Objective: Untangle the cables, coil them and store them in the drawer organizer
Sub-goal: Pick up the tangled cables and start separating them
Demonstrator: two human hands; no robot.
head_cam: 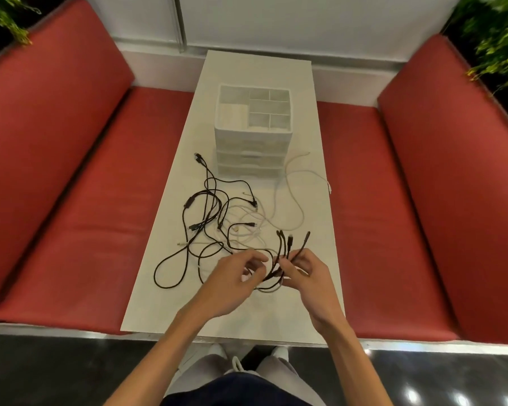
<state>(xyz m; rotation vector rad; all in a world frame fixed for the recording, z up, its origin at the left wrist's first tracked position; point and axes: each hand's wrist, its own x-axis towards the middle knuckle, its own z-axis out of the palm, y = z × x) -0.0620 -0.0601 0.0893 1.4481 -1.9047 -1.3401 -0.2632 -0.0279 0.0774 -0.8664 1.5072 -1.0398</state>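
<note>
Both hands (276,273) pinch thin black cables (285,253) (matte, looping).

We take this for a public lounge or café booth. Red padded seats (100,200) with matching backrests (50,83) stretch away to the left of the left grip (235,276) and to the right of the right grip (308,276) — a narrow white bench (247,315) runs between them. Beyond the grips stands a white partition (305,22), with leafy plants (499,45) in the far corners — nearer than the grips, a glossy dark floor (56,373) mirrors ceiling lights.
</note>
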